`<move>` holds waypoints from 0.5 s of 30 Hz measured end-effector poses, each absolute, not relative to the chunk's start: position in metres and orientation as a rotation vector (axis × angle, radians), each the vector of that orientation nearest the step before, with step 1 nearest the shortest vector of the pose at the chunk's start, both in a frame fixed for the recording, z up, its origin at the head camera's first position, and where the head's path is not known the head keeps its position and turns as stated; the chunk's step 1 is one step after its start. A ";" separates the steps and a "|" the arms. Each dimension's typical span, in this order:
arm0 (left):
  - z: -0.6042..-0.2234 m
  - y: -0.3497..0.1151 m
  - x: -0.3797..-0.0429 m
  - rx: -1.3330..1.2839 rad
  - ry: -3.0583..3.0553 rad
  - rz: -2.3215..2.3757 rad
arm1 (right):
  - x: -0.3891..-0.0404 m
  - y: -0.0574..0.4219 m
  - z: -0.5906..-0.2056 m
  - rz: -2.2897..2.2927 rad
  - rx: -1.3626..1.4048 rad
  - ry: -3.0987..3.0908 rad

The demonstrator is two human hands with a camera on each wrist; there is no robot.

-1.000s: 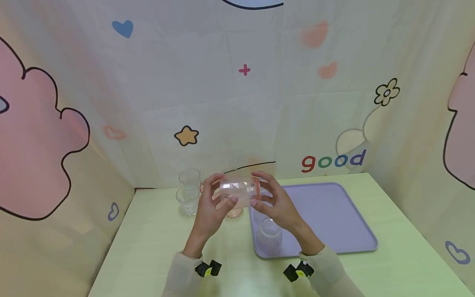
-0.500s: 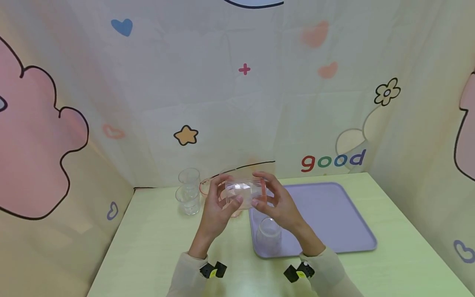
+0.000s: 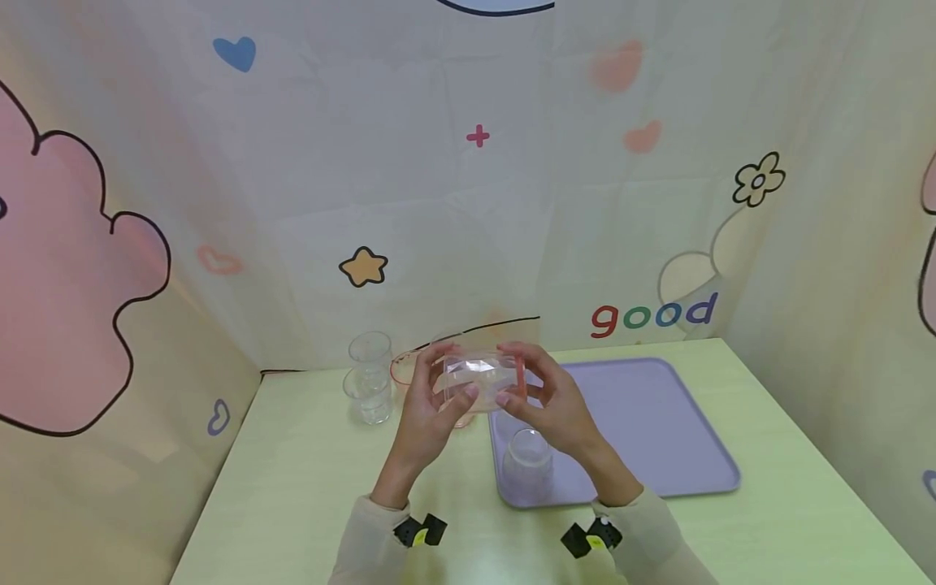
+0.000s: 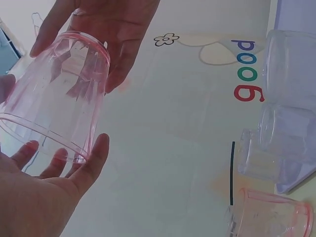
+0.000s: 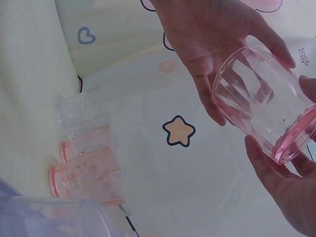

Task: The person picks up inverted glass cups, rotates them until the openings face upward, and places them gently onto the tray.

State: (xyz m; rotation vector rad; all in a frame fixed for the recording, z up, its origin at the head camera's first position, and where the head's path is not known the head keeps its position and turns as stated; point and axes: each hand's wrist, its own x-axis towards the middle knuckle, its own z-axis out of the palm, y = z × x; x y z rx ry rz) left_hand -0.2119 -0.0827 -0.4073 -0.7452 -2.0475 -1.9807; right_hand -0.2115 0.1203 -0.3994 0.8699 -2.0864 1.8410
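A 2-handed hold: the left hand [image 3: 427, 414] gripped the rim end of the pink-tinted cup [image 3: 477, 380], the right hand [image 3: 553, 404] clamped its base, up sideways above the table [image 3: 307, 487]! A clear cup [image 3: 528, 467] stood on the lilac tray [image 3: 643, 422].

Tray [image 3: 643, 422]: on table [image 3: 292, 504], right side.
Tray cup [image 3: 528, 467]: on it, near-left corner.
Other cups [image 3: 374, 398]: on table, left of tray, toward backdrop [image 3: 439, 203].
Held cup [image 3: 478, 375]: above table, between left hand [image 3: 426, 414] and right hand [image 3: 552, 410].
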 end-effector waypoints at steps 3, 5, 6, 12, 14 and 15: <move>-0.406 -0.084 -0.211 -0.766 -2.066 -1.964 | -0.211 0.121 -0.398 1.822 0.888 -2.067; -0.405 -0.085 -0.212 -0.790 -2.086 -1.935 | -0.211 0.122 -0.397 1.800 0.899 -2.065; -0.405 -0.086 -0.212 -0.801 -2.101 -1.911 | -0.211 0.123 -0.396 1.786 0.900 -2.069; -0.403 -0.093 -0.214 -0.814 -2.237 -1.718 | -0.211 0.129 -0.392 1.698 0.847 -2.134; -0.402 -0.096 -0.214 -0.803 -2.272 -1.684 | -0.211 0.132 -0.391 1.670 0.819 -2.154; -0.402 -0.097 -0.214 -0.801 -2.285 -1.668 | -0.211 0.133 -0.390 1.654 0.808 -2.162</move>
